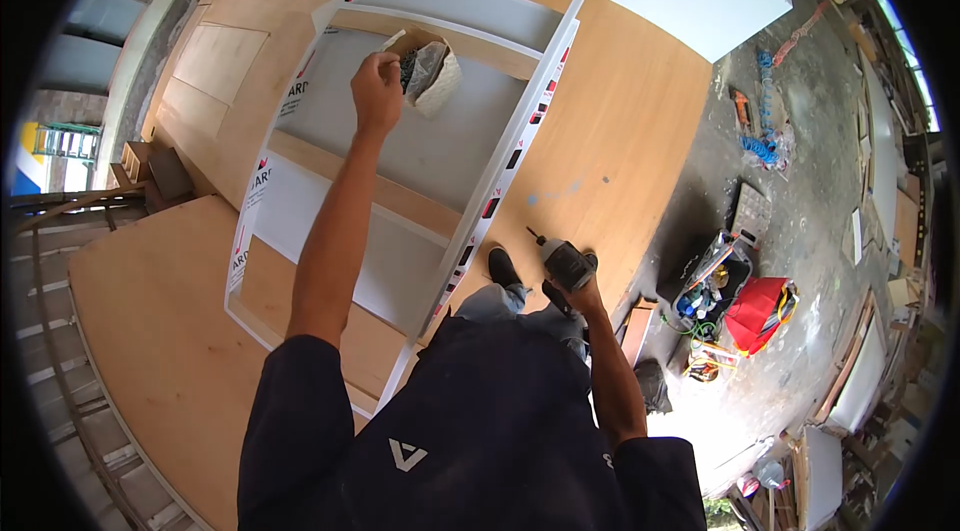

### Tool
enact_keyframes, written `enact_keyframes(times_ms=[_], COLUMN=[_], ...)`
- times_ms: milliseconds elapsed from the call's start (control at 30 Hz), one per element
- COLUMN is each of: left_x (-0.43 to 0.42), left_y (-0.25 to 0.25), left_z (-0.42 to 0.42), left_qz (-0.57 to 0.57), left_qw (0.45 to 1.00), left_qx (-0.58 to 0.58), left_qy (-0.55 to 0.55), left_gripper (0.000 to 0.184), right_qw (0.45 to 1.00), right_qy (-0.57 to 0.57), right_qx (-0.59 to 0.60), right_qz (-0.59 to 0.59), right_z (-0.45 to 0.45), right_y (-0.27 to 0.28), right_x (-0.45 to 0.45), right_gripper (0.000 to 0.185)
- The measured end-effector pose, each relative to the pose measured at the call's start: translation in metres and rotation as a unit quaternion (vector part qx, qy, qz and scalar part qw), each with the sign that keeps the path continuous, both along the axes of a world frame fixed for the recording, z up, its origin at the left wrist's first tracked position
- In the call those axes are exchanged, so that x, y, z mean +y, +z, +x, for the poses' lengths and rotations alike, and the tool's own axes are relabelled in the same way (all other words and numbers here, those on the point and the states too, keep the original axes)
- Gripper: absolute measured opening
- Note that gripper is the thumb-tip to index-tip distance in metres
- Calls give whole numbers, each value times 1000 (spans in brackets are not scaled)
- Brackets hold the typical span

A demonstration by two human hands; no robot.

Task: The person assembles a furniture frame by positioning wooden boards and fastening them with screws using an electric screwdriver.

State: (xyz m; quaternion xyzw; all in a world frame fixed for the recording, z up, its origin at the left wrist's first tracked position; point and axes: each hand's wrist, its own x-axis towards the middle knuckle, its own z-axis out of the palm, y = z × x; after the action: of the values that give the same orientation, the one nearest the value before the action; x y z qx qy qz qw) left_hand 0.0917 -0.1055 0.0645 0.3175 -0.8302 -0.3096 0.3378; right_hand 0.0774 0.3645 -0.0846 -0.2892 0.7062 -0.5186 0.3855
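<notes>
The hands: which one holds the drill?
The right hand holds the drill, seen just above the shoes. The left hand is instead at the open bag.

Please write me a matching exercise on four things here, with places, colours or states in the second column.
Column one
1. Cordless drill
2. Paper bag
3. Coiled hose
4. Soft bag on the floor

Column two
A. Red, beside an open black container
B. Held in the right hand
C. Blue, near an orange tool
D. Open at the top, at the left hand's fingers

Right pairs: 1-B, 2-D, 3-C, 4-A
</notes>
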Motion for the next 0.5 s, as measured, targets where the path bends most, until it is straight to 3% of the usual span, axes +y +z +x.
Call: enact_keyframes(times_ms=[33,67,133,267,333,400,500], left_x=[-20,-37,-62,-87,-90,-92,-76], left_y=[-2,-9,-35,-83,-100,-108,-79], left_z=[-11,-19,-33,-58,-64,-66,-62], left_qz=[45,44,-31,-100,-84,-145,-88], left_qw=[997,997,968,931,940,947,952], left_qx=[-62,-54,-224,-320,-311,-279,-292], left_qy=[-17,-15,-107,-142,-113,-69,-18], left_gripper=[17,17,20,23,25,26,21], right_qw=[999,997,994,982,983,979,974], right_qy=[-36,-74,-103,-185,-183,-200,-222], right_qx=[-9,-18,-14,-44,-10,-7,3], right_qz=[-7,-14,-21,-15,6,28,44], right_z=[-1,-2,4,22,31,37,40], right_y=[2,2,-5,6,12,16,25], right_x=[6,11,31,52,61,61,56], right_gripper=[48,48,46,42,38,31,24])
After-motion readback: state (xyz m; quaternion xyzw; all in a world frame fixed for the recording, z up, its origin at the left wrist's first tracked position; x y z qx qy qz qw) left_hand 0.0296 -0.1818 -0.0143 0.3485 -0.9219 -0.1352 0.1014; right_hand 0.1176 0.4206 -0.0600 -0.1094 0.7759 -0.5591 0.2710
